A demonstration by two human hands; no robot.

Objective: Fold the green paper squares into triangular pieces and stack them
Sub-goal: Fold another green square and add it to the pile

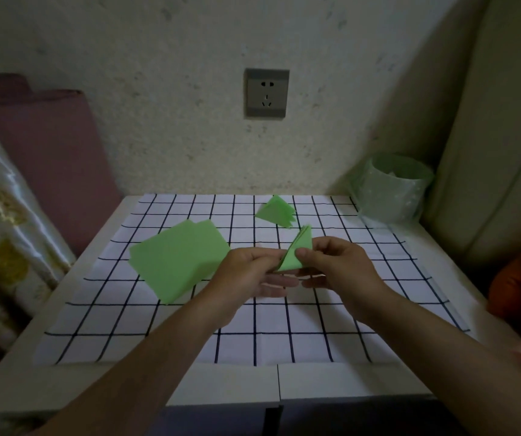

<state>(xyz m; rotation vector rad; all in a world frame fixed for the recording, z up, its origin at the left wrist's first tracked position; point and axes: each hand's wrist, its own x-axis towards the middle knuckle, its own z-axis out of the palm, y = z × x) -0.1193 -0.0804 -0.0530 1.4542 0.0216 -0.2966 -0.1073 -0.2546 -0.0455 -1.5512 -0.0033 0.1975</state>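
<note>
Folded green triangle [297, 250]: being pinched above the checked cloth [253, 325] by left hand [249, 272] and right hand [334, 262].
Handling: feeling light, limp (creasing easily); pinching near folded edges seems best.
Finished stack [276, 212]: lying behind.

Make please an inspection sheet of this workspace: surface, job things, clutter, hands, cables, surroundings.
Surface: white cloth with black grid on a white table.
Job's things: stack of flat green paper squares at left; small pile of folded green paper triangles at the back; one folded green paper piece held above the cloth.
Clutter: translucent green plastic tub, back right corner.
Hands: left hand and right hand both pinch the held piece.
Cables: nothing seen.
Surroundings: grey wall socket; pink fabric roll at left; orange object at right.
</note>
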